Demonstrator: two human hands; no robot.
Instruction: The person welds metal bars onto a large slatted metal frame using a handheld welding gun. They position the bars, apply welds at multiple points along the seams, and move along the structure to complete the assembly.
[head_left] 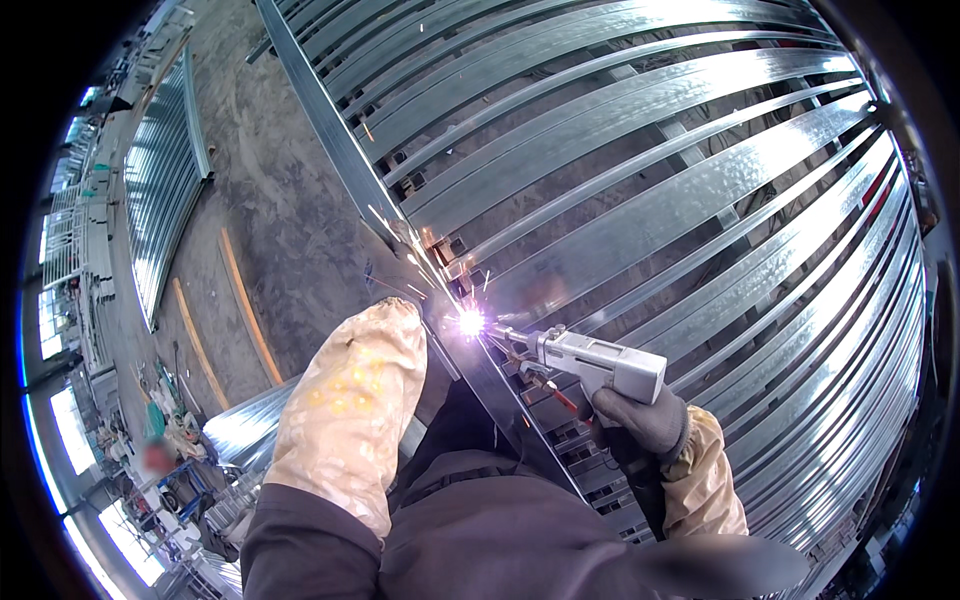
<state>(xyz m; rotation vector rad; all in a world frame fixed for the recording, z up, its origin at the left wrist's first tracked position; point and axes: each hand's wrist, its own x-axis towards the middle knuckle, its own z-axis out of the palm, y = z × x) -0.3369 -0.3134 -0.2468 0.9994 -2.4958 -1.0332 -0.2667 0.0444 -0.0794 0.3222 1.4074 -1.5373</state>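
Observation:
My right hand (645,425), in a grey glove, is wrapped around the grip of a silver handheld welding gun (605,365). The gun's nozzle points left, and a bright violet-white arc (470,322) burns at its tip. Sparks fly up and to the left from there. The arc sits on the dark metal edge rail (330,130), where the ends of long galvanized bars (640,235) meet it. A tan protective sleeve (350,390) covers my left forearm and reaches close to the rail, left of the arc. My left hand's fingers are hidden.
Bars run off to the right in a wide, gapped panel, with supports under them. On the concrete floor (270,200) at left lie another barred panel (165,180) and two wooden strips (250,305). A cable hangs below the gun. Clutter and windows line the far left.

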